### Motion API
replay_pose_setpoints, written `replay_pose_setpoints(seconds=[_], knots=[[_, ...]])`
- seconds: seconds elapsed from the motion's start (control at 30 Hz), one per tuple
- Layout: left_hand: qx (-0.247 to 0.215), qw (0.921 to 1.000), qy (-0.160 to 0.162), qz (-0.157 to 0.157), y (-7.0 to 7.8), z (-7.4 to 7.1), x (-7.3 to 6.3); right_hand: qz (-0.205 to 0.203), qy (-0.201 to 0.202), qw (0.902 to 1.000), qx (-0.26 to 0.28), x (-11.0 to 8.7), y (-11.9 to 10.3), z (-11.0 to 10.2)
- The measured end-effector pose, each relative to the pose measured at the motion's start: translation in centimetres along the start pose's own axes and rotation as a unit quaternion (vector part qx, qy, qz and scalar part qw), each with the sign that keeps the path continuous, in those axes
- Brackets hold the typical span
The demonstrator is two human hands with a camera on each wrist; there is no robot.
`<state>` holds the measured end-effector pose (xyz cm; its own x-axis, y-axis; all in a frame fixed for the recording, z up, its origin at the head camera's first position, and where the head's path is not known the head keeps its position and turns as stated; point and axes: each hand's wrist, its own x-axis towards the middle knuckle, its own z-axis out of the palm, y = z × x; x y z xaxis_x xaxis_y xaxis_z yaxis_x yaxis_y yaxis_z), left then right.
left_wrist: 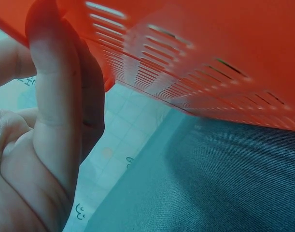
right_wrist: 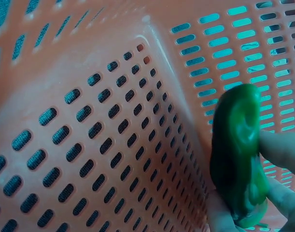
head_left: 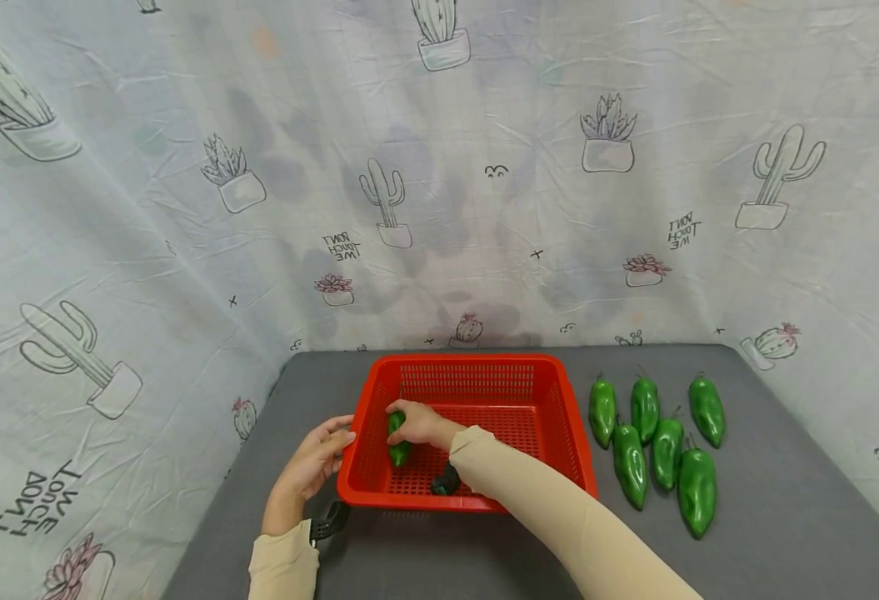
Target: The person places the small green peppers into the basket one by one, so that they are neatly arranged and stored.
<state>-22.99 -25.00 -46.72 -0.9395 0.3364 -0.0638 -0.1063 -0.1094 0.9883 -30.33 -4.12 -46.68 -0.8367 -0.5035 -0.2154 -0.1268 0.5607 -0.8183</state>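
Inside the red plastic basket (head_left: 476, 359), my right hand (head_left: 422, 422) pinches a green pepper (head_left: 399, 454) near the left wall. The right wrist view shows the same glossy pepper (right_wrist: 235, 145) held between thumb and fingers, over the slotted basket floor (right_wrist: 94, 130). My left hand (head_left: 316, 460) holds the basket's left rim from outside; up close, its fingers (left_wrist: 58, 92) bend up to the rim. To the right of the basket, several more green peppers (head_left: 630, 467) lie on the table, stems mostly pointing away from me.
The basket stands on a grey table (head_left: 439, 554). A dark wrist camera (head_left: 446, 481) on my right arm hangs over the basket's front part. A pale curtain (head_left: 484, 208) with cactus drawings closes off the back and sides.
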Motion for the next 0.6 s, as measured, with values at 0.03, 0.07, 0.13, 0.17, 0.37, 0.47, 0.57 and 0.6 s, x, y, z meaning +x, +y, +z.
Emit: replay_pose_setpoints(seconds=[0.03, 0.07, 0.13, 0.17, 0.37, 0.47, 0.57, 0.6], knots=[[0.001, 1.0, 0.0, 0.0, -0.04, -0.01, 0.0, 0.001, -0.003, 1.0, -0.003, -0.02, 0.01, 0.01], [0.001, 1.0, 0.0, 0.001, -0.08, -0.02, -0.01, 0.002, -0.005, 0.9999, -0.009, -0.01, 0.04, 0.04], [0.004, 1.0, 0.0, 0.002, -0.15, -0.06, 0.0, 0.005, -0.009, 0.9998, -0.015, -0.01, 0.1, 0.06], [0.005, 1.0, -0.001, 0.003, -0.19, -0.07, 0.01, 0.007, -0.01, 0.9998, -0.018, -0.02, 0.11, 0.06], [0.003, 0.9999, -0.009, 0.008, -0.26, -0.15, 0.08, 0.014, -0.018, 0.9993, -0.029, 0.01, 0.11, 0.14], [0.005, 0.9999, -0.011, 0.01, -0.21, -0.17, 0.09, 0.017, -0.017, 0.9992, -0.031, 0.05, 0.06, 0.17], [0.01, 0.9999, -0.009, 0.01, -0.16, -0.18, 0.1, 0.019, -0.017, 0.9993, -0.028, 0.07, -0.02, 0.17], [0.013, 0.9998, -0.008, 0.01, -0.17, -0.2, 0.1, 0.02, -0.018, 0.9993, -0.026, 0.06, -0.01, 0.17]])
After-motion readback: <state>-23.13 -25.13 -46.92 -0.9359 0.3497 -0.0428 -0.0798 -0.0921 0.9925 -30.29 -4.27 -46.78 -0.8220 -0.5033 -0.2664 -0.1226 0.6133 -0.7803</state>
